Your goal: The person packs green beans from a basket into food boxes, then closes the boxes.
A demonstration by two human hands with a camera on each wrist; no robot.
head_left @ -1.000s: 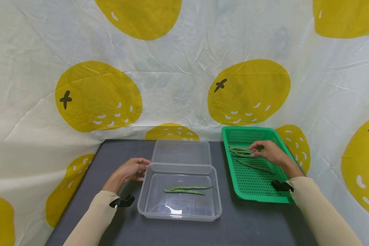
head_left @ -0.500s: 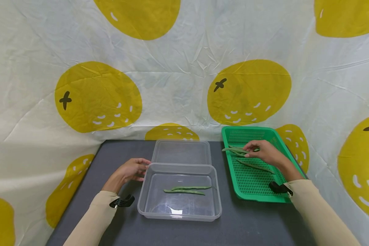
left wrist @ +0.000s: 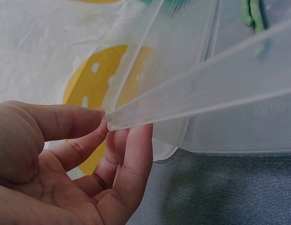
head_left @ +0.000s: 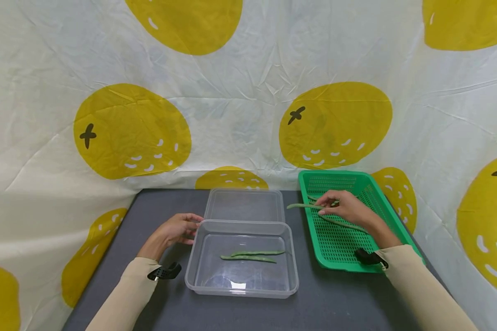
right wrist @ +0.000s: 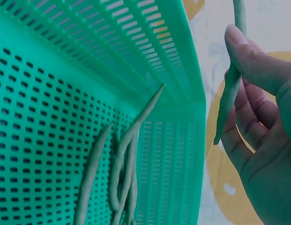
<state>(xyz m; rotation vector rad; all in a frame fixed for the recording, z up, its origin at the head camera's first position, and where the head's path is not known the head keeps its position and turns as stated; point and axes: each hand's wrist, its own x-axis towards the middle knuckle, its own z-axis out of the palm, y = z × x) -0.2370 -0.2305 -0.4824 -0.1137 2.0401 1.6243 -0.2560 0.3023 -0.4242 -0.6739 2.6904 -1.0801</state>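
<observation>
My right hand (head_left: 343, 206) pinches a green bean (head_left: 299, 206) between thumb and fingers above the green basket (head_left: 331, 263). One end of the bean sticks out left past the basket's rim. Inside the basket, the right wrist view shows a small bunch of green beans (right wrist: 124, 159) and a single bean (right wrist: 91, 173) lying apart from it. My left hand (head_left: 179, 230) holds the back left corner of a clear plastic container (head_left: 242, 291), thumb on the rim and fingers beneath, as the left wrist view (left wrist: 108, 123) shows. Two green beans (head_left: 248, 258) lie side by side on the container's floor.
A clear flat lid (head_left: 245, 204) lies just behind the container. Everything stands on a dark grey table (head_left: 314, 303). A white cloth with yellow fruit prints (head_left: 236, 119) hangs close behind and at both sides. The basket reaches the table's back right.
My right hand has lifted a green bean off the bunch in the basket and moved left with it. The left hand and the container have stayed put.
</observation>
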